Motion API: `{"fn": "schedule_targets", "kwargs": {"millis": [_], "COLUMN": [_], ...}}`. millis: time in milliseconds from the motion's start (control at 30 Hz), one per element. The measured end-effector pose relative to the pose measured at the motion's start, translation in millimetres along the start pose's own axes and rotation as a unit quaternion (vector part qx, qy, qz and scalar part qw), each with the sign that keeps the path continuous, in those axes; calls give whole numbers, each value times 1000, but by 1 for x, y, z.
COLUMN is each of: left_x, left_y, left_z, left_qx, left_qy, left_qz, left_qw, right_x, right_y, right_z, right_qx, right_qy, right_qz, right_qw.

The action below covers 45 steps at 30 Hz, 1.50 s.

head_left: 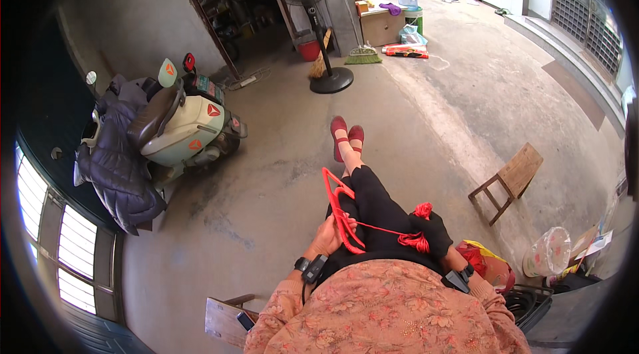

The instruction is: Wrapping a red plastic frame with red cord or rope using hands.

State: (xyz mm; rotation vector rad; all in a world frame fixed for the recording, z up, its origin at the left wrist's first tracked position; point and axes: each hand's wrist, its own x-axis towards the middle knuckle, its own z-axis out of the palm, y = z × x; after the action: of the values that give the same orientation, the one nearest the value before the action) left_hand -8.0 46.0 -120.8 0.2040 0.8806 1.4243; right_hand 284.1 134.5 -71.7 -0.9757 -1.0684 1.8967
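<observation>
My left hand (pixel 325 237) is closed around a bent red frame (pixel 335 202) that looks wrapped in cord, upright over my lap. From it a thin red cord (pixel 378 228) runs across my black trousers to my right hand (pixel 434 235). That hand wears a black glove and is closed on a bundle of red cord (pixel 414 241), part of which hangs below the fingers. Another tuft of the red cord sticks out above the glove. How the glove's fingers sit around the cord is partly hidden.
A scooter (pixel 186 124) draped with a dark padded coat stands at left. Ahead is a standing fan (pixel 331 80) beside a broom (pixel 363 56). To my right are a wooden stool (pixel 519 171), a white bucket (pixel 546 251) and a red and yellow bag (pixel 494 267).
</observation>
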Motion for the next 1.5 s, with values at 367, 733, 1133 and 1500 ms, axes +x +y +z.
{"fn": "schedule_targets", "kwargs": {"millis": [367, 733, 1133, 1500], "left_x": [5, 1, -26, -78], "left_y": [-2, -2, 7, 36], "left_z": [-10, -4, 21, 78], "left_qx": [23, 19, 44, 49], "left_qy": [-33, -2, -30, -138], "left_qz": [16, 5, 37, 80], "left_qw": [999, 1000, 998, 986], "right_x": [-1, -16, -59, -69], "right_y": [-5, -42, -154, -135], "right_z": [1, 5, 10, 20], "right_qx": [9, 11, 40, 91], "right_qy": [-6, 3, 94, 75], "right_qz": [12, 35, -120, -95], "right_qw": [1000, 999, 988, 988]}}
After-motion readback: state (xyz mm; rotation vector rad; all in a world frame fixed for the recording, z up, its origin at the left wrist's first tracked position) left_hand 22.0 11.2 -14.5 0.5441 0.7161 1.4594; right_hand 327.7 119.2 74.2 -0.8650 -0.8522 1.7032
